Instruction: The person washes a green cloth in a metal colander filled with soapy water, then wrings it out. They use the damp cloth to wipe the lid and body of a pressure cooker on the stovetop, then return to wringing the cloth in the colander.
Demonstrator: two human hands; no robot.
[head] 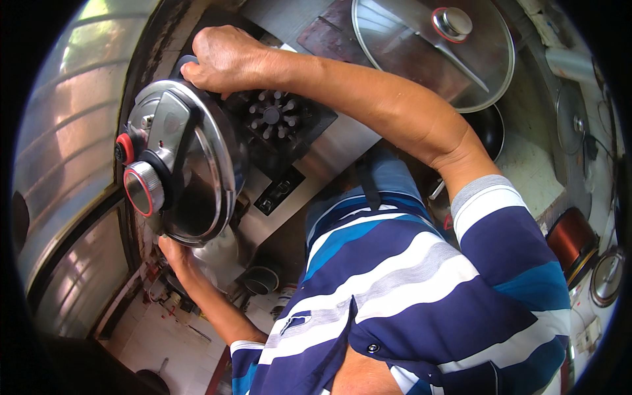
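A stainless-steel pressure cooker [205, 163] with its lid on is tilted at the left of the head view, lid side facing left. A round knob [143, 190] with a red ring and a red-and-black valve [125, 148] sit on the lid. At the cooker's upper end, my right hand [222, 59] is closed around a dark handle. My left hand [174, 252] holds the lower end; its fingers are mostly hidden behind the cooker. Just right of the cooker lies a black gas burner [271, 116] on a steel stove [316, 163], with control knobs [279, 190] at its front.
A large glass lid [395, 44] with a steel knob lies at the top right, partly over a dark pan [486, 131]. A ribbed window [74, 128] borders the left. A small dark pot [260, 280] stands below the stove, and a reddish pot [572, 242] is at far right.
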